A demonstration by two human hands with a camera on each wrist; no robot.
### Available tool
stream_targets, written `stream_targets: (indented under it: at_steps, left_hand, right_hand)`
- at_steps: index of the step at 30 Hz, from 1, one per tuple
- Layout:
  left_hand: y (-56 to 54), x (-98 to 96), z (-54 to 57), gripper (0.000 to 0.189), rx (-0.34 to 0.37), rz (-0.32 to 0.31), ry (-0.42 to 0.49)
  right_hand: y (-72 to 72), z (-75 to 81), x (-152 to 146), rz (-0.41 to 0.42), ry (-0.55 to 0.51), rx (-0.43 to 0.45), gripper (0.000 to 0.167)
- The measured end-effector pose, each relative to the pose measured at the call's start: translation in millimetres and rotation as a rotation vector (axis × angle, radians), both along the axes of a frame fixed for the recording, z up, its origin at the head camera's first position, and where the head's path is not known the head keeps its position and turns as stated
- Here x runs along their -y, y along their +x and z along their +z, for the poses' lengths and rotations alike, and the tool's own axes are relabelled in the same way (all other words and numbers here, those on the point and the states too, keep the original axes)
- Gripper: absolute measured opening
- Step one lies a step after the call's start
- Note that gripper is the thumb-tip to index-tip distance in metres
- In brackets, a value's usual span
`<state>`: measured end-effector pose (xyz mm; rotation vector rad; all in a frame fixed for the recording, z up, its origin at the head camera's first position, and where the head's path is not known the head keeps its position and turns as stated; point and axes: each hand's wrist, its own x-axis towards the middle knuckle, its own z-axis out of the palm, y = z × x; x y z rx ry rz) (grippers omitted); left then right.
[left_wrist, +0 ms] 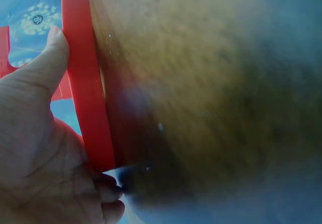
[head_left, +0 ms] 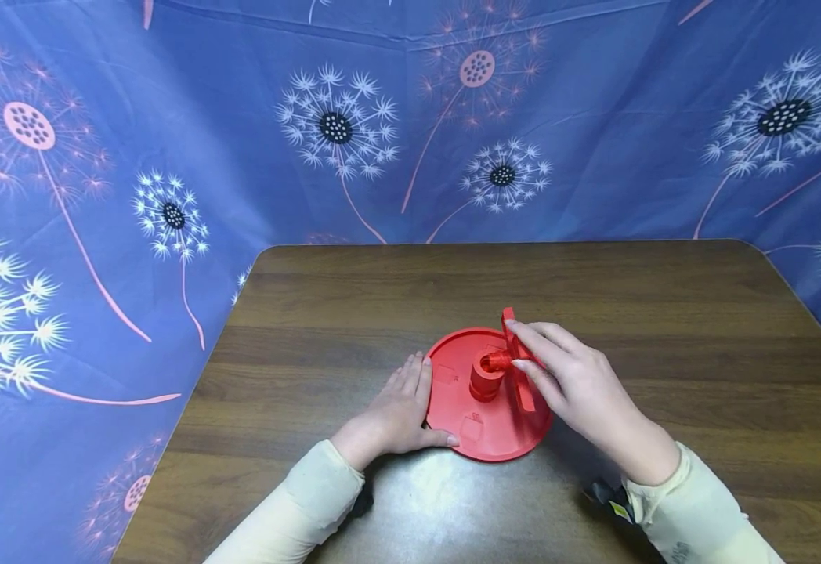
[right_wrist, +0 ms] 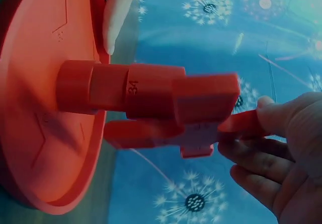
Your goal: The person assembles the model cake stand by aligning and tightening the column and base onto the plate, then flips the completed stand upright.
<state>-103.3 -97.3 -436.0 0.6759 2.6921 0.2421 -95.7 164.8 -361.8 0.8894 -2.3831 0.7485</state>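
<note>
A round red base (head_left: 449, 411) with a raised rim lies on the table, and a short red post (head_left: 483, 387) stands at its middle. My left hand (head_left: 396, 407) grips the base's left edge, thumb over the rim; in the left wrist view some of its fingers curl by the rim (left_wrist: 93, 98). My right hand (head_left: 587, 384) pinches one arm of a red piece with several flat arms (right_wrist: 206, 100), held on edge beside the post. A collar marked 34 (right_wrist: 153, 90) tops the post. The piece's stub meets the post's top; how deep it sits I cannot tell.
The brown wooden table (head_left: 354, 305) extends around the base. A blue dandelion-print cloth (head_left: 410, 117) hangs behind it and at its sides. Below my right wrist is a small dark device (head_left: 601, 492) with a yellow mark.
</note>
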Motion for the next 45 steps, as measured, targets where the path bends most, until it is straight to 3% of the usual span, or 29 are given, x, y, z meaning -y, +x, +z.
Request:
stream_targets:
  at_steps: [7,16,20,25,34,45]
  left_hand:
    - [-0.1,-0.7,-0.3,0.119,-0.002,0.003,-0.005]
    - [-0.3,-1.6,-0.2,0.119,-0.016,-0.014,-0.011]
    - [-0.8,-1.8,-1.0,0.118,-0.017,-0.018,-0.015]
    - [-0.9,-1.7,-1.8,0.117,-0.018,-0.021,-0.020]
    - [-0.3,-0.8,-2.9,0.117,-0.032,-0.029,-0.021]
    - [-0.5,1.2,-2.6,0.119,-0.015,-0.005,-0.021]
  right_hand:
    - [-1.9,5.7,18.3,0.038,0.152,-0.135,0.071]
    - [6.2,12.3,33.2,0.048,0.351,-0.116,0.067]
    - [4.3,8.3,35.8,0.086,0.297,-0.125,0.066]
    - [-0.3,-6.1,38.3,0.142,0.164,-0.170,0.034]
    - [0.3,-28.9,40.4,0.153,0.157,-0.240,0.042]
    - [5.4,-40.9,44.1,0.138,0.115,-0.288,0.039]
